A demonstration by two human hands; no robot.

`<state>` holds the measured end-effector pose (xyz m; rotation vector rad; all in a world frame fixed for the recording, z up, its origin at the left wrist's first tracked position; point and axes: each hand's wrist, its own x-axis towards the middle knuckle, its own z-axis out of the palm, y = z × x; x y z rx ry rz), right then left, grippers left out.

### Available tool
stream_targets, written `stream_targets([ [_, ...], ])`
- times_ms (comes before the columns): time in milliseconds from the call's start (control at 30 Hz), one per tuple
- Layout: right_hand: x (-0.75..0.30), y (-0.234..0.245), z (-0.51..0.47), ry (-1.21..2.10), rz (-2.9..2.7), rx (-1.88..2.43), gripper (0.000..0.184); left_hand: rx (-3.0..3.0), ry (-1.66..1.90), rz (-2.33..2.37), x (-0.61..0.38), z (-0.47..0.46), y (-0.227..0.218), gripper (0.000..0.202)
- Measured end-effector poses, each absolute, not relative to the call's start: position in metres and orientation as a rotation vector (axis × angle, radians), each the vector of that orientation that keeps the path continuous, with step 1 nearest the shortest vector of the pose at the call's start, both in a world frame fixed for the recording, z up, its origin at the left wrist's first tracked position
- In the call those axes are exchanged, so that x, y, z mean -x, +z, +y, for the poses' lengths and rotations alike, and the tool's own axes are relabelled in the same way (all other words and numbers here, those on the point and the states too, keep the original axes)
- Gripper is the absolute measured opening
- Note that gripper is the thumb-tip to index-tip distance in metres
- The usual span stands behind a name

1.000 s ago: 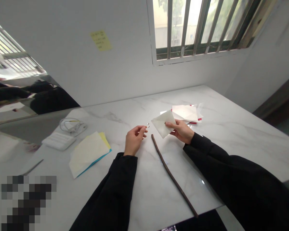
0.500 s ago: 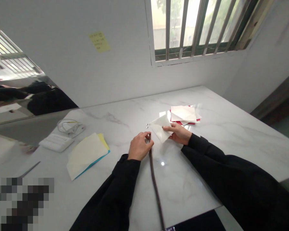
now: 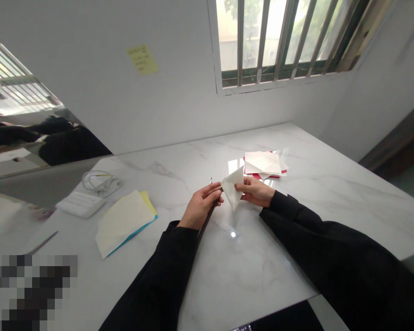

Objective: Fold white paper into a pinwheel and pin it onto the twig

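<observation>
Near the middle of the marble-patterned table (image 3: 214, 285), my left hand (image 3: 199, 207) pinches the upper end of a long dark brown strap (image 3: 206, 221), which runs down beside my left sleeve. My right hand (image 3: 257, 191) is closed on a folded, off-white sheet of paper or thin cloth (image 3: 232, 185); I cannot tell which. My left fingertips and the strap's end are right at the sheet's left corner, where they touch or nearly touch. One or two tiny shiny beads or studs (image 3: 210, 178) lie just beyond my left fingers.
Behind my right hand lies a stack of pale and red sheets (image 3: 264, 163). To the left are off-white, yellow and blue sheets (image 3: 126, 220), a white box (image 3: 81, 203) with a coiled cable (image 3: 98, 181), and a thin grey stick (image 3: 46, 242). A dark device (image 3: 283, 317) sits at the front edge.
My left hand has lifted the strap's end and turned it toward the sheet, so the strap now swings in along my sleeve. In my right hand the sheet has tilted and moved slightly right.
</observation>
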<state>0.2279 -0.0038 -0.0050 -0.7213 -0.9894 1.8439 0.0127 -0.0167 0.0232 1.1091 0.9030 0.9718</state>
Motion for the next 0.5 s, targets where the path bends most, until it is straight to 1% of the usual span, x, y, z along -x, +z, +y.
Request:
stream_targets([
  [200,-0.226,-0.008,-0.003,1.8,-1.166,0.682,0.047,-1.044,0.944,0.808,-0.012,-0.022,0.033,0.041],
  [367,-0.226,-0.002,-0.004,1.58,-1.356,0.647,0.033,-1.07,0.911,0.707,-0.012,-0.029,0.043,0.036],
  [500,-0.226,0.014,-0.012,1.442,-1.449,0.621,0.028,-1.112,0.906,0.685,-0.012,-0.032,0.046,0.034],
])
